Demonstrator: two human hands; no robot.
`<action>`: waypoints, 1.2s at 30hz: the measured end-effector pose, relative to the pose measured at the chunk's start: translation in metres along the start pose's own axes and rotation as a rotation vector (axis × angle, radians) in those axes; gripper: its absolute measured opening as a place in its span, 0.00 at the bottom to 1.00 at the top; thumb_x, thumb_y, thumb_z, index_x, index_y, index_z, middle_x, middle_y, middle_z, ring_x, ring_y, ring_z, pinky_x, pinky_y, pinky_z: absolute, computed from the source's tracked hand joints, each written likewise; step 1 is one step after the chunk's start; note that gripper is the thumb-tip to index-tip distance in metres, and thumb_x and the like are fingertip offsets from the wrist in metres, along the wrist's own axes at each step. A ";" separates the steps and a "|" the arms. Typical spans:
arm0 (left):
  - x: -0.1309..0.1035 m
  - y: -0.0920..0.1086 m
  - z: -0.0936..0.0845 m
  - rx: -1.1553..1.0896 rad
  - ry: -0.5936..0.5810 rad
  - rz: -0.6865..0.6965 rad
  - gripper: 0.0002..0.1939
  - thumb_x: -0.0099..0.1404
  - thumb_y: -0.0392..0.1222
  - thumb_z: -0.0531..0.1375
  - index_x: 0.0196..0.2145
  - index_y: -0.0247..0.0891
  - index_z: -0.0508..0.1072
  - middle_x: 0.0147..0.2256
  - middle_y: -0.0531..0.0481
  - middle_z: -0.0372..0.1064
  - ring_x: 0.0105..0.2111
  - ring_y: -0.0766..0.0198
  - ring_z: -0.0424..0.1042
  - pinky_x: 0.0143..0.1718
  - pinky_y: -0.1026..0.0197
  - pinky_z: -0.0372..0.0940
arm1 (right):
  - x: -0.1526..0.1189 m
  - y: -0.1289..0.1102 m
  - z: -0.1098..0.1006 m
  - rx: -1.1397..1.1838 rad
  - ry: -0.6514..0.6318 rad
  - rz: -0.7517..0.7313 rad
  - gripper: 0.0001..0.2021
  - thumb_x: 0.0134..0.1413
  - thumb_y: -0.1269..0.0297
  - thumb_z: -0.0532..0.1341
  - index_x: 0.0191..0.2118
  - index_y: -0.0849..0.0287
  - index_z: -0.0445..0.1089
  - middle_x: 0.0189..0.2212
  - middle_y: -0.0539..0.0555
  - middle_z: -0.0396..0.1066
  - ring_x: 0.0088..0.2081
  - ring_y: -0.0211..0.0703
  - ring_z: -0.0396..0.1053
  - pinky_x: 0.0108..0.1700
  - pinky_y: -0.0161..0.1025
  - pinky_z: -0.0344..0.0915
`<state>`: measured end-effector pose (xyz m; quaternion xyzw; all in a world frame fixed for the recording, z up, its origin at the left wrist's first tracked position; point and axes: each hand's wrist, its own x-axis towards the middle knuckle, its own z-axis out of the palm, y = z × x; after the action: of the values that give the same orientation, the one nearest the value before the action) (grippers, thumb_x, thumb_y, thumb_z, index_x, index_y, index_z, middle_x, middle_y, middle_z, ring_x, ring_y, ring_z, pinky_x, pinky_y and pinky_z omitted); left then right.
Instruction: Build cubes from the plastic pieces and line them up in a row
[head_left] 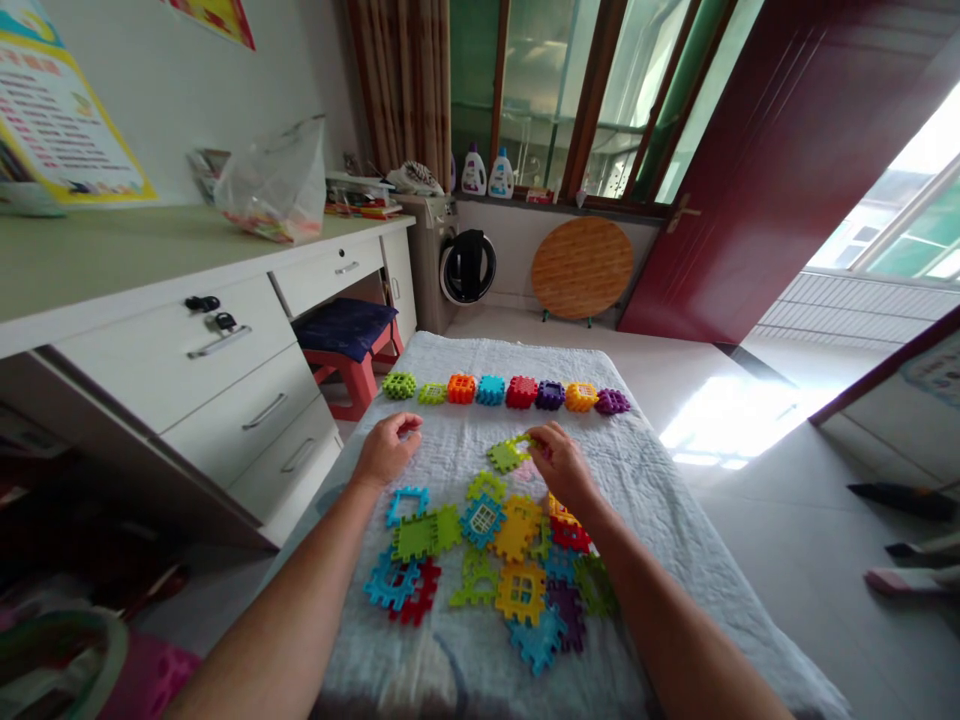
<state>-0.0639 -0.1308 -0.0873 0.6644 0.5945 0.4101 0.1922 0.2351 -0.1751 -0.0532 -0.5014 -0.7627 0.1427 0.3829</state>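
Observation:
My right hand (561, 458) grips joined light-green interlocking puzzle panels (506, 455), held over the cloth by their right end. My left hand (388, 448) is over the left of the cloth, fingers loosely curled and thumb a little apart, with nothing visible in it. Below the hands lies a loose pile of panels: a green panel (415, 537), a blue window panel (482, 519), a yellow window panel (521, 592), a purple panel (568, 612) and others. My right forearm hides part of the pile's right side.
Along the cloth's far end runs a row of assembled blocks, among them a red cube (521, 391) and an orange cube (461, 389). Lower than its neighbours is a green piece (433, 393). The cloth (622, 470) covers the table; drawers (247, 420) stand left.

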 end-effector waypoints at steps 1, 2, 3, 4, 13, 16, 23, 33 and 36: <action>0.000 0.000 0.000 0.006 0.001 0.006 0.12 0.54 0.41 0.55 0.36 0.37 0.71 0.36 0.47 0.74 0.37 0.59 0.73 0.44 0.59 0.67 | 0.000 0.002 -0.002 -0.021 0.078 0.015 0.09 0.53 0.72 0.56 0.39 0.59 0.69 0.32 0.53 0.65 0.35 0.41 0.64 0.39 0.38 0.61; 0.000 0.001 0.000 0.017 0.003 0.018 0.12 0.54 0.41 0.55 0.36 0.37 0.71 0.36 0.47 0.74 0.37 0.59 0.73 0.44 0.58 0.67 | -0.001 0.004 -0.003 -0.050 0.127 0.021 0.08 0.54 0.71 0.56 0.40 0.58 0.69 0.33 0.54 0.65 0.36 0.42 0.64 0.40 0.39 0.61; -0.001 0.003 -0.001 0.035 0.003 0.038 0.12 0.54 0.41 0.55 0.36 0.36 0.71 0.36 0.47 0.74 0.37 0.59 0.72 0.44 0.58 0.67 | -0.002 0.004 -0.004 -0.076 0.132 0.013 0.09 0.54 0.70 0.56 0.41 0.58 0.69 0.35 0.54 0.65 0.38 0.43 0.64 0.42 0.39 0.61; -0.001 0.005 -0.001 0.060 0.002 0.066 0.11 0.55 0.40 0.55 0.36 0.36 0.71 0.36 0.46 0.73 0.37 0.58 0.72 0.45 0.57 0.66 | -0.004 0.004 -0.005 -0.092 0.085 -0.011 0.09 0.54 0.69 0.57 0.41 0.58 0.69 0.36 0.55 0.65 0.39 0.44 0.64 0.43 0.40 0.61; -0.031 0.064 -0.002 0.089 -0.413 0.365 0.19 0.56 0.38 0.59 0.47 0.42 0.70 0.48 0.50 0.69 0.51 0.58 0.63 0.55 0.54 0.57 | -0.012 0.000 -0.012 -0.128 -0.125 -0.051 0.14 0.52 0.65 0.60 0.46 0.58 0.67 0.40 0.56 0.68 0.44 0.47 0.63 0.48 0.44 0.60; -0.039 0.081 0.001 0.075 -0.650 0.401 0.26 0.53 0.37 0.61 0.52 0.46 0.67 0.52 0.52 0.66 0.54 0.58 0.60 0.57 0.54 0.56 | -0.013 0.002 -0.010 -0.214 -0.142 -0.024 0.20 0.48 0.62 0.63 0.49 0.57 0.66 0.41 0.56 0.69 0.45 0.50 0.61 0.49 0.47 0.59; -0.038 0.088 0.004 0.155 -0.738 0.408 0.30 0.50 0.35 0.61 0.53 0.44 0.66 0.50 0.51 0.66 0.52 0.56 0.61 0.56 0.55 0.56 | -0.015 0.003 0.001 -0.227 -0.209 0.002 0.25 0.43 0.65 0.64 0.51 0.58 0.64 0.41 0.56 0.68 0.45 0.50 0.62 0.49 0.48 0.59; -0.030 0.072 -0.004 0.149 -0.551 0.318 0.25 0.55 0.40 0.59 0.52 0.41 0.68 0.42 0.48 0.70 0.46 0.56 0.65 0.52 0.56 0.58 | -0.006 0.003 0.014 -0.017 -0.173 -0.084 0.28 0.45 0.66 0.66 0.54 0.57 0.60 0.48 0.58 0.66 0.49 0.49 0.63 0.52 0.47 0.60; -0.029 0.068 -0.002 0.152 -0.570 0.329 0.26 0.54 0.45 0.62 0.52 0.40 0.68 0.43 0.47 0.69 0.46 0.55 0.64 0.50 0.55 0.59 | -0.004 0.001 0.013 0.005 -0.166 -0.095 0.27 0.47 0.64 0.65 0.54 0.57 0.61 0.49 0.59 0.66 0.50 0.49 0.64 0.52 0.48 0.61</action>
<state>-0.0214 -0.1739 -0.0443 0.8518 0.4307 0.1877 0.2318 0.2277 -0.1759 -0.0641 -0.4503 -0.8142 0.1673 0.3261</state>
